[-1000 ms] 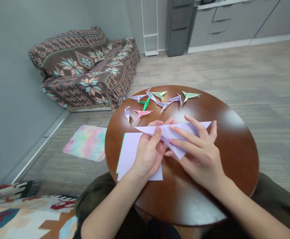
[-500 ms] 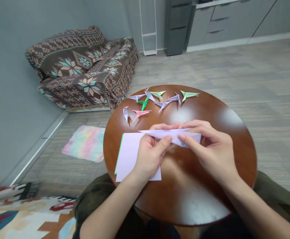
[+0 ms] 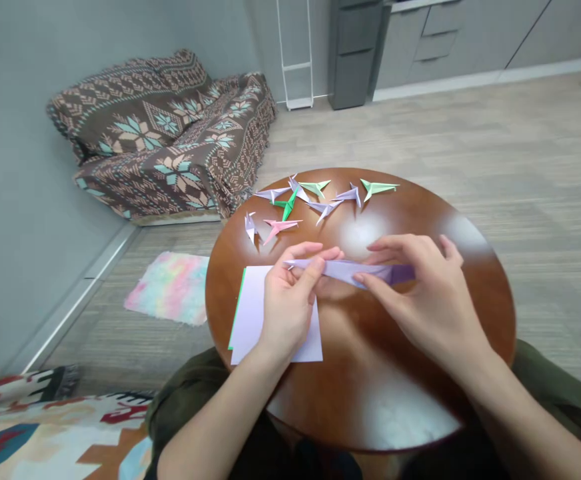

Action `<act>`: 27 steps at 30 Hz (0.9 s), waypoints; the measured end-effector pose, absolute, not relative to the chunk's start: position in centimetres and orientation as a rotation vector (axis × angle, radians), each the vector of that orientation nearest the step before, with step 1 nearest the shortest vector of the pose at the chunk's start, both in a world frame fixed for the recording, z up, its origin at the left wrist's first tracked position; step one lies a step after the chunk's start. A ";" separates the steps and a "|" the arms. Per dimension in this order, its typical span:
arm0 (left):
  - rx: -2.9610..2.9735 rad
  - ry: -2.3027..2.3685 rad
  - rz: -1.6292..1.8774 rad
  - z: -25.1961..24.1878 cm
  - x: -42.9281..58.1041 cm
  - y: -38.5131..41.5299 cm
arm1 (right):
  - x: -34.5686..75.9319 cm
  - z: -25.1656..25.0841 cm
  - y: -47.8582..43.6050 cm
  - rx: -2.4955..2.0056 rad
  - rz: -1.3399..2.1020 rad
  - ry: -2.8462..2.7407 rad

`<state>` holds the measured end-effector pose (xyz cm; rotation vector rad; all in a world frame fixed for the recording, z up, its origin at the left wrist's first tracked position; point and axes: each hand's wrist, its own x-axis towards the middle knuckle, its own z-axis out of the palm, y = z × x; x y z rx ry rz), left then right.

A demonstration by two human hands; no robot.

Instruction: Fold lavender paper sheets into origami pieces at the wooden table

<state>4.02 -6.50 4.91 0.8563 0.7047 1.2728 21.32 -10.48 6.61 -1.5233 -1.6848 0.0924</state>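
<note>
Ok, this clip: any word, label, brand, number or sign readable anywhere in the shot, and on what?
No readable text anywhere.
The folded lilac paper strip, the lilac paper sheet and the origami figures show no visible writing.
The patterned throw carries only geometric motifs, no letters.

Lilac paper strip (image 3: 350, 270) now narrower
</note>
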 end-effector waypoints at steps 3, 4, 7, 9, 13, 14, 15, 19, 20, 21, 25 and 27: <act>1.039 0.719 1.239 4.8 3.9 -6.8 | 21.5 7.2 -10.7 -1.574 -0.002 -1.884; 1.086 0.719 1.226 4.8 3.9 -6.9 | 21.5 7.4 -10.8 -1.573 -0.017 -1.935; 1.165 0.680 1.186 4.8 3.8 -7.1 | 21.5 7.9 -10.9 -1.526 0.015 -1.992; 1.190 0.658 1.174 4.9 3.7 -7.0 | 21.7 8.0 -10.9 -1.484 0.105 -1.976; 1.335 0.821 1.210 5.9 3.0 -6.4 | 22.7 8.2 -10.6 -1.475 0.241 -1.952; 1.384 0.866 1.187 6.1 2.7 -6.2 | 23.0 8.3 -10.5 -1.480 0.256 -1.960; 1.404 0.892 1.151 6.4 2.4 -5.9 | 23.3 8.3 -10.4 -1.480 0.274 -1.970; 1.431 0.939 1.035 6.6 1.6 -5.2 | 24.1 8.1 -10.2 -1.486 0.341 -2.026; 1.455 0.943 1.022 6.5 1.5 -5.2 | 24.2 8.0 -10.3 -1.502 0.338 -2.046; 1.486 0.945 1.008 6.3 1.4 -5.2 | 24.2 7.9 -10.3 -1.520 0.330 -2.067; 1.620 0.909 0.941 6.1 1.3 -5.5 | 23.9 7.7 -10.5 -1.516 0.400 -2.145; 1.676 0.877 0.918 6.3 1.3 -5.8 | 23.8 7.8 -10.5 -1.475 0.484 -2.157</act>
